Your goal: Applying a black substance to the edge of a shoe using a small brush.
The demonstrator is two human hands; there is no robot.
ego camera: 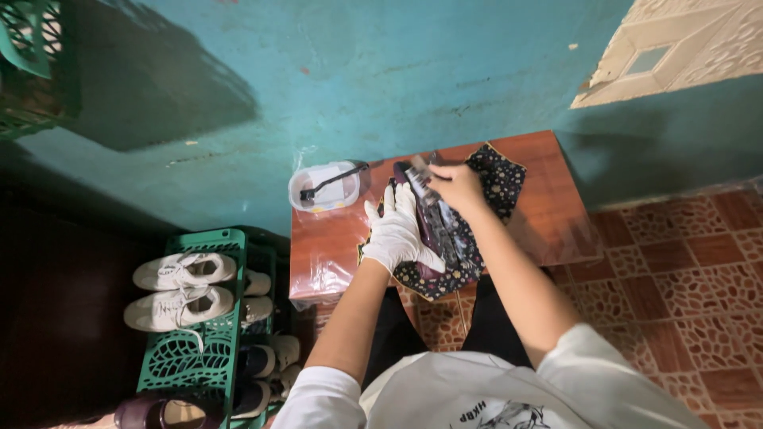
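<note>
My left hand [395, 230], in a white glove, presses flat on a dark floral cloth [499, 181] spread over a small reddish wooden table [556, 214]. A dark maroon shoe [433, 226] lies on the cloth between my hands, partly hidden by them. My bare right hand [457, 187] grips the far end of the shoe, together with something shiny and crinkled like clear plastic; what it is I cannot tell. A white plastic container [326, 189] with a dark brush-like tool across it stands at the table's far left corner.
A green plastic shoe rack [199, 349] stands left of the table, holding white sneakers [179, 287] and several darker shoes below. A teal wall [358, 71] rises behind the table. Patterned red floor tiles [683, 278] lie to the right. A green crate [32, 63] sits at top left.
</note>
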